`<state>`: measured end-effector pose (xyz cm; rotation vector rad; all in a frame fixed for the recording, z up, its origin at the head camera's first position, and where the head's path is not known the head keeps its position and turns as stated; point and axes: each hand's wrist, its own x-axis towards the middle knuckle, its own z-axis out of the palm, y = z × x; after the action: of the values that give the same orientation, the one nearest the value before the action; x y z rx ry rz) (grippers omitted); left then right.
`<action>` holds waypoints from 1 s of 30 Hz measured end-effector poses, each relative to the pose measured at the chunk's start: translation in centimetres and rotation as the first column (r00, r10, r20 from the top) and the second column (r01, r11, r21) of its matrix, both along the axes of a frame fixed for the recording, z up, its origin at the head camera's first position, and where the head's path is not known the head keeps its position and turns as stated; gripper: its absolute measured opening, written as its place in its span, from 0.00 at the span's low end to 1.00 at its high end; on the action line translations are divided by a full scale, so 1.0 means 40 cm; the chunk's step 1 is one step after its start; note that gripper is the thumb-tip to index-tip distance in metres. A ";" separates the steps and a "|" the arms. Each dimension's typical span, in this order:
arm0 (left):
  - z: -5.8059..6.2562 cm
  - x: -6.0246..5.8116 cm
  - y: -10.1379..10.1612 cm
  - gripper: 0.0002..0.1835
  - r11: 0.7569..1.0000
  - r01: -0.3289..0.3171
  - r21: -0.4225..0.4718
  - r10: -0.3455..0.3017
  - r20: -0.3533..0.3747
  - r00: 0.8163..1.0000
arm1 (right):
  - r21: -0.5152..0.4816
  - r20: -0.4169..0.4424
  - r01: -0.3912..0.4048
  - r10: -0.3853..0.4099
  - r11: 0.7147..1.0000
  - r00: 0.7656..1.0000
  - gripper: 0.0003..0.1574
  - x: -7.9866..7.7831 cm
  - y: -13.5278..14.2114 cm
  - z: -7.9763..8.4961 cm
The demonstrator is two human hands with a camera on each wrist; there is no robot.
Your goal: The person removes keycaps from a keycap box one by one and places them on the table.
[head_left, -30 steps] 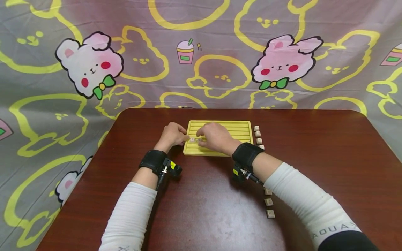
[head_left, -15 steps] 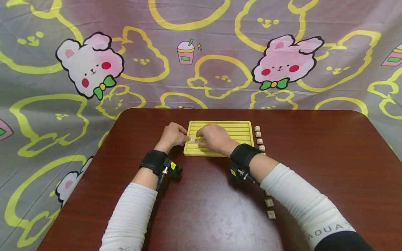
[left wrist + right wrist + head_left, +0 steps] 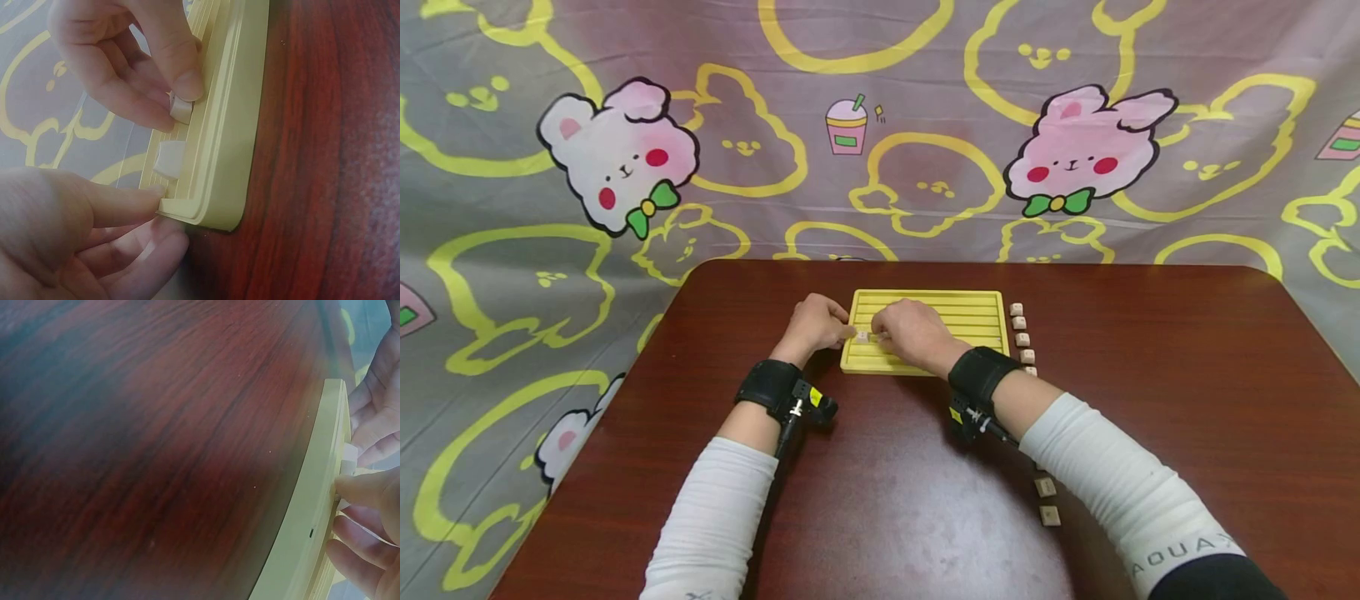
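A yellow ridged tray lies on the table, and my left hand holds its left end. In the left wrist view the thumb presses on the rim while the fingers curl beneath the corner. One small white keycap sits in a slot close to that thumb. Over the tray, my right hand pinches a second white keycap between thumb and fingertips, right at the slots of the same row. From the head, the right hand largely hides this keycap.
To the right of the tray runs a column of several loose keycaps, partly hidden by the right forearm. More keycaps lie nearer the front of the brown table. A patterned cloth hangs behind the table.
My right wrist has shifted slightly left and toward the front, and its fingers have drawn closer around the keycap in the row. The left hand stays at the tray's end.
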<state>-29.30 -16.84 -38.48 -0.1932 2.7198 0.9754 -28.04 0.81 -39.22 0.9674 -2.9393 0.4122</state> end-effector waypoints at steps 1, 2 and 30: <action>0.000 0.000 0.000 0.17 1.000 0.000 0.002 0.000 -0.004 1.000 | -0.003 -0.002 -0.002 0.002 1.000 1.000 0.07 0.000 0.001 0.000; 0.000 0.001 0.001 0.17 1.000 0.001 0.005 -0.001 -0.005 1.000 | -0.005 -0.005 -0.005 0.004 1.000 1.000 0.07 0.001 0.001 0.000; 0.002 0.004 0.002 0.18 1.000 0.008 -0.003 -0.008 -0.018 1.000 | -0.067 -0.049 -0.069 0.066 0.995 0.997 0.11 0.006 0.026 0.023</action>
<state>-29.14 -16.76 -38.42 -0.1745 2.7362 0.9752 -27.80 1.86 -38.28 1.0554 -2.8374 0.4820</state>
